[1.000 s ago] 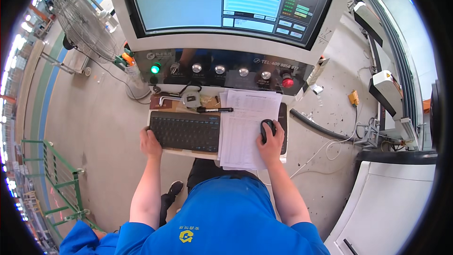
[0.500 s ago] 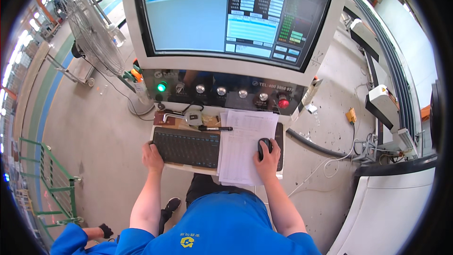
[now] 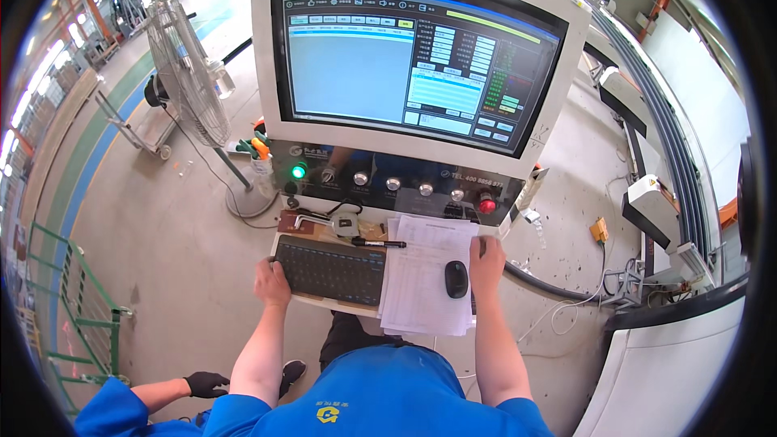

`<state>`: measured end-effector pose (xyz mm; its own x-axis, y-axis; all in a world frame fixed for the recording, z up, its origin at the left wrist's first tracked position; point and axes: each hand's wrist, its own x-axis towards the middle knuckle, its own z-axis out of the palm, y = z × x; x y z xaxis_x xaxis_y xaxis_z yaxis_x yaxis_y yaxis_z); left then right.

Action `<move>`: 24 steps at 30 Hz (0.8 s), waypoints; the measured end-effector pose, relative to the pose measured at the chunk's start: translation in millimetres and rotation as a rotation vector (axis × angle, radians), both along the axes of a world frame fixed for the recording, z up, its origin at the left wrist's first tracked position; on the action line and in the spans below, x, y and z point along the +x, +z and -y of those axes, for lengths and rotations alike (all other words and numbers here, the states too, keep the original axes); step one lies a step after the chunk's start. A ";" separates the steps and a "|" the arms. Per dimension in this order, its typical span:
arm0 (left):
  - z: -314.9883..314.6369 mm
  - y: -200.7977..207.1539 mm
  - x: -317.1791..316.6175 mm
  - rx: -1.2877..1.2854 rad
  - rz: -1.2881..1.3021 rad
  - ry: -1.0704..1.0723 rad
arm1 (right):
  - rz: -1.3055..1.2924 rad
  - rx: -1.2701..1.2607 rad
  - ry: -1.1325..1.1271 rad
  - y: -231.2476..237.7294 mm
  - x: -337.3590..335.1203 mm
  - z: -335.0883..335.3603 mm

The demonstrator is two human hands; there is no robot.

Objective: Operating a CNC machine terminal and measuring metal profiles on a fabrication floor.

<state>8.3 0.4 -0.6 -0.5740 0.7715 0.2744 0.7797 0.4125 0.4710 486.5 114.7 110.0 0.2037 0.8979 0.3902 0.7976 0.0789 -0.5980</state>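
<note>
The black mouse point(image 3: 456, 278) lies on a stack of printed papers point(image 3: 425, 283) at the right end of the small desk point(image 3: 324, 301), and the right hand point(image 3: 487, 264) rests flat just beside it on its right, fingers loose and holding nothing, close to the mouse but seemingly not on it. To the left of the papers sits the dark keyboard point(image 3: 330, 269); the left hand point(image 3: 272, 282) lies on the keyboard's near left corner, its grip likewise slack and empty. A black pen point(image 3: 379, 243) lies behind the keyboard, its tip reaching the papers' top edge, with a small grey device point(image 3: 346, 226) and a metal tool just behind it. Above stands a panel of knobs with a lit green button point(image 3: 299, 171) and a red button point(image 3: 486, 205), topped by a large screen point(image 3: 417, 65). The screen's lettering is too small to make out. A fan point(image 3: 188, 71) stands on the floor to the left. At the lower left another person's gloved hand point(image 3: 202, 383) shows, the rest cut off by the rim.
</note>
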 end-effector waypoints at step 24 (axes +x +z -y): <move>-4.2 -3.3 -1.5 -0.049 0.137 0.080 | 0.082 0.163 -0.196 26.3 -9.3 -73.3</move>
